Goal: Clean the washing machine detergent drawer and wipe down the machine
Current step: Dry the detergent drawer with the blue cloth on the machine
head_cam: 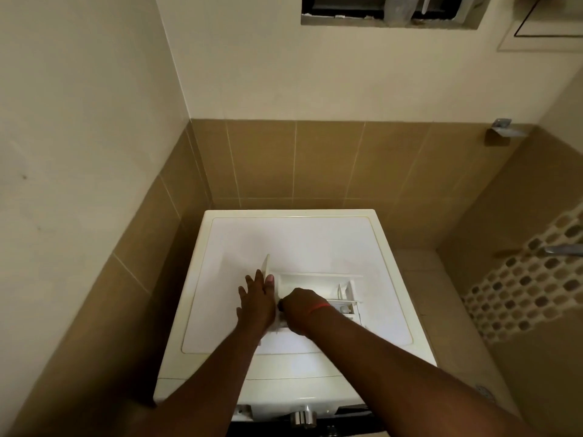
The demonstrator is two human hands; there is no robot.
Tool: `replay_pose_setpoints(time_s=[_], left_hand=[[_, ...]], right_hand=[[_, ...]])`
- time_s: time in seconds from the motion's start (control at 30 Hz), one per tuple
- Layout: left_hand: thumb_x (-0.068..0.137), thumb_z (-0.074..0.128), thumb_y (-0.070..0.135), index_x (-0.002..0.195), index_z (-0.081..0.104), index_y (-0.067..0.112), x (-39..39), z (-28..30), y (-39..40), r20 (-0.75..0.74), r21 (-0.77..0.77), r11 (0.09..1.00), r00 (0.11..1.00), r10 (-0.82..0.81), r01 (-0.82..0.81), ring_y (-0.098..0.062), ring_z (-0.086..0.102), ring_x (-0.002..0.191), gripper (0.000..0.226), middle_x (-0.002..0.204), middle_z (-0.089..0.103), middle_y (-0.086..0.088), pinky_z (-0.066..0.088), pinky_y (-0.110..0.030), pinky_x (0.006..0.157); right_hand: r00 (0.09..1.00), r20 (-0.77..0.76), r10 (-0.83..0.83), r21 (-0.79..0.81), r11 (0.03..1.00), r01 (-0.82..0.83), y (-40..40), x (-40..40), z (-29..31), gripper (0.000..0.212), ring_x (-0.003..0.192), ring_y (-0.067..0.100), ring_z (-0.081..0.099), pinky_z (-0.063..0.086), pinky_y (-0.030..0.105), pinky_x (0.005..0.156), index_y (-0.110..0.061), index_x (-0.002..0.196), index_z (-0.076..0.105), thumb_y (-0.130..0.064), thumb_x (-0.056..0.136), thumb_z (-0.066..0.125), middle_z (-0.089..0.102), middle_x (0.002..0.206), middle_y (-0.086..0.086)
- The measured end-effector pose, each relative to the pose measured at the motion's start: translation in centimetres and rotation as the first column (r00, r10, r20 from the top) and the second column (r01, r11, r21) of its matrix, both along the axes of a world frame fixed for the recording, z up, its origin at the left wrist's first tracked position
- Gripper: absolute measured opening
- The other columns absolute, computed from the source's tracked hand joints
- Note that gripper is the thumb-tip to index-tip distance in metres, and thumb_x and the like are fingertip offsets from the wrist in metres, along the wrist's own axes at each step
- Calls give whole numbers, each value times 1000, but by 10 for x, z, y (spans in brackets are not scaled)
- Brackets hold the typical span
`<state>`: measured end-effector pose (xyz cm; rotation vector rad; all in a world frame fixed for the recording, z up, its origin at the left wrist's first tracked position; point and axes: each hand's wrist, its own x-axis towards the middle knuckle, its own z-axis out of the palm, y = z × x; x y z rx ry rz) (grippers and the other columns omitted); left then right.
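A white washing machine (315, 234) fills the lower middle, seen from above. The white detergent drawer (318, 282) lies removed on the machine's top, its front panel standing upright at the left end. My left hand (257, 302) lies flat with spread fingers against that front panel and steadies the drawer. My right hand (298, 310), with a red band at the wrist, is closed into a fist inside the drawer's near compartment; a small dark item shows at the knuckles, but I cannot make out what it is.
Tan tiled walls close in at the left and back. A silver dial (304, 417) sits on the machine's front panel. At the right are a metal wall bracket (501, 132), a tap (564, 249) and a mosaic tile strip (530, 285).
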<state>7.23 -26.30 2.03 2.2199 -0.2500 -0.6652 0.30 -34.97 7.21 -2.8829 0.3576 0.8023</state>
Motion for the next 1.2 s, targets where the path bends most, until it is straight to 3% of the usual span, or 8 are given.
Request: replay_pose_setpoints(time_s=[0.23,0.5,0.63,0.7,0.83,0.93,1.07,1.2], left_hand=[[102,15,53,157,11,23,-10,6,-6,109,192,979,990,-90,68,-33,-2,152,63,166,1,-6,8,-60,117],[102,15,53,157,6,24,-15,15,-5,122,277,956,984,-133,94,-36,-5,151,63,165,-5,-9,11,-65,117],[102,15,53,157,4,26,-15,19,-4,102,281,955,986,-132,99,-36,-8,151,63,165,-8,-9,11,-65,116],[102,14,54,157,4,26,-15,18,-4,99,270,958,987,-130,99,-36,-8,151,63,165,-8,-8,10,-65,116],[102,15,54,157,8,24,-15,15,-7,112,250,965,988,-107,76,-34,-6,151,63,166,-5,-7,11,-64,117],[101,14,54,157,7,25,-15,13,-6,116,253,963,986,-121,89,-34,-6,151,63,166,-5,-6,13,-64,117],[103,16,51,157,6,27,-17,10,-4,157,316,939,968,-193,136,-35,-6,151,60,166,-6,-6,16,-63,117],[102,21,52,157,17,24,-19,13,-4,141,181,979,983,-118,91,-30,-6,151,62,166,-2,-3,6,-65,117]], right_hand=[[991,19,130,-124,984,-127,-15,-18,-5,45,115,35,49,46,39,89,-31,141,42,-22,97,44,61,118,13],[983,-152,-104,-92,992,91,-6,4,-7,39,106,26,61,45,34,74,-21,127,56,-26,89,58,62,114,3],[965,-260,-38,-24,999,33,-8,18,1,45,110,27,58,46,36,90,-11,129,56,-36,91,56,62,118,9],[960,-274,58,-42,997,-72,-19,15,8,41,103,28,60,49,36,86,-10,129,57,-21,89,59,62,107,10],[994,-40,98,-3,995,-99,-47,-15,5,15,85,28,61,44,29,66,-13,94,69,-19,85,58,57,80,5],[980,187,-73,188,982,37,-60,-48,-11,14,85,20,61,43,25,70,-12,82,66,-19,85,55,67,85,4],[849,351,-395,475,857,202,-56,-81,-24,21,75,5,59,39,20,67,-24,71,59,-7,80,51,59,66,-17],[506,528,-682,602,721,343,-65,-107,-18,22,65,-8,56,37,7,57,-19,79,62,-2,87,52,58,66,-16]])
